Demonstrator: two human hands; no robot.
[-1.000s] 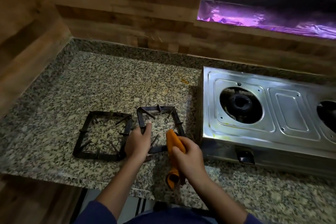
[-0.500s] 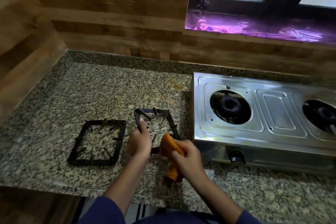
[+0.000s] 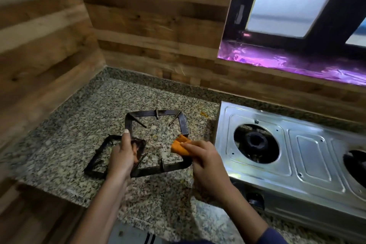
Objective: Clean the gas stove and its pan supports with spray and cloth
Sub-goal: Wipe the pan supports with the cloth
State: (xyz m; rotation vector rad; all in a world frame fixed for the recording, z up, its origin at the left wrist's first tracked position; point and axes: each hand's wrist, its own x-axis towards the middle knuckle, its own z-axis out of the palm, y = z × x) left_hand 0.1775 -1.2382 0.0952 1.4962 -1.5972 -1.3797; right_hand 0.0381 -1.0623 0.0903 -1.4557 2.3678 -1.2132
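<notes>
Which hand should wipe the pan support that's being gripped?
Right, probably. The right hand holds the orange cloth at the pan support's right bar, while the left hand grips its left bar, steadying it.

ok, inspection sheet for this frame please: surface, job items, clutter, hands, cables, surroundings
Surface: speckled granite counter; small orange stain near the stove.
Job's things: pan support gripped by its left bar, seemingly raised; second pan support flat on the counter, partly behind it; orange cloth at the held support's right bar; steel gas stove with both supports off. No spray in view.
Clutter: nothing seen.
Grippers: left hand grips the pan support; right hand holds the cloth.
Cables: nothing seen.
Surroundings: wood-look wall, window, purple foil sill.
</notes>
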